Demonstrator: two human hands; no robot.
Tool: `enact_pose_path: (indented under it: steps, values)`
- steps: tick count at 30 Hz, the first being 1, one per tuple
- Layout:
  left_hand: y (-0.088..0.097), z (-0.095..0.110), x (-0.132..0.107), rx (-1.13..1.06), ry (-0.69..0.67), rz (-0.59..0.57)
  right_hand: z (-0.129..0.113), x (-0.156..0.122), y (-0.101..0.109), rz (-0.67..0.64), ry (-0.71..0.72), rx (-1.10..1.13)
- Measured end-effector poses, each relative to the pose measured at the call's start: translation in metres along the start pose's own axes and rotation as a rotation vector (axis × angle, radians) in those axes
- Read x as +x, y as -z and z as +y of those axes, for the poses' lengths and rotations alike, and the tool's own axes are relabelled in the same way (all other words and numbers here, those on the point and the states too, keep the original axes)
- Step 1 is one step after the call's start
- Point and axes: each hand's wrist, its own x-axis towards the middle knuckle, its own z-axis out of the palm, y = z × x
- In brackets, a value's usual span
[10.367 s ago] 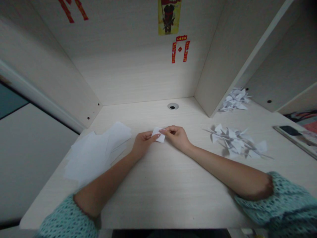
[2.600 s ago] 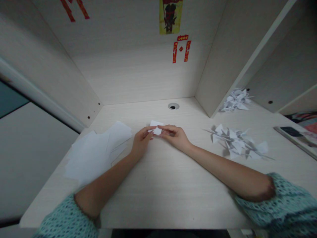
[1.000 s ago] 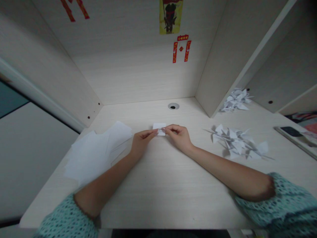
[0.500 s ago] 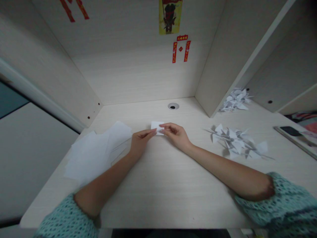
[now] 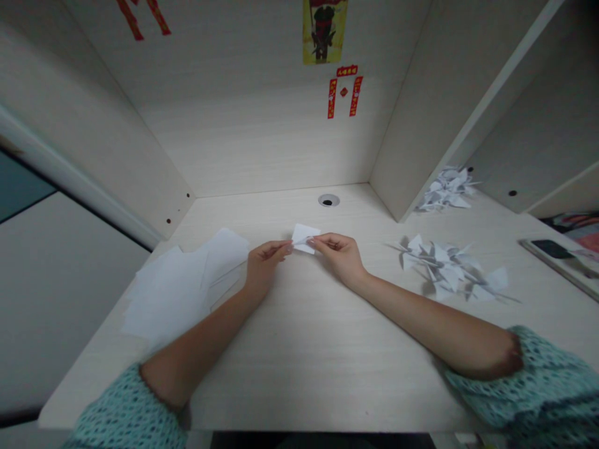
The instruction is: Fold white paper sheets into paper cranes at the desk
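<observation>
A small folded square of white paper (image 5: pixel 305 237) is held in the air above the desk between my two hands. My left hand (image 5: pixel 266 265) pinches its left corner with the fingertips. My right hand (image 5: pixel 336 254) holds its right side, thumb and fingers together. A thin crease crosses the paper, and my fingers hide part of it. Just left of my left hand lies a loose pile of white paper sheets (image 5: pixel 182 284), with my left forearm resting against its edge.
Folded paper cranes (image 5: pixel 442 265) lie heaped on the desk to my right, and more (image 5: pixel 447 190) sit in a back corner. A desk grommet hole (image 5: pixel 329 199) is at the back. Wooden panels wall the desk on three sides. A dark phone (image 5: pixel 552 249) lies at the far right.
The paper square has risen slightly and turned, showing more of its face. My hands have drawn a little apart, now holding it by its sides.
</observation>
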Motion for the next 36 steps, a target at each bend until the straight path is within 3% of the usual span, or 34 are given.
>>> enact_pose_path:
  steps: [4, 10, 20, 36]
  values:
    - [-0.0005, 0.0033, 0.0004, -0.085, 0.049, -0.006, -0.0016, 0.0004, -0.0001, 0.041, 0.009, 0.009]
    - [-0.0024, 0.0027, -0.0002, -0.042, 0.029, -0.199, -0.0026, -0.0044, -0.0009, -0.036, 0.044, -0.064]
    - [-0.0006, 0.0044, -0.0014, 0.039, -0.012, -0.125, -0.0016, -0.0074, 0.0016, -0.096, 0.138, -0.246]
    - [-0.0002, 0.0038, -0.0021, 0.055, -0.023, -0.088, -0.0035, -0.0071, 0.0014, -0.087, 0.09, -0.272]
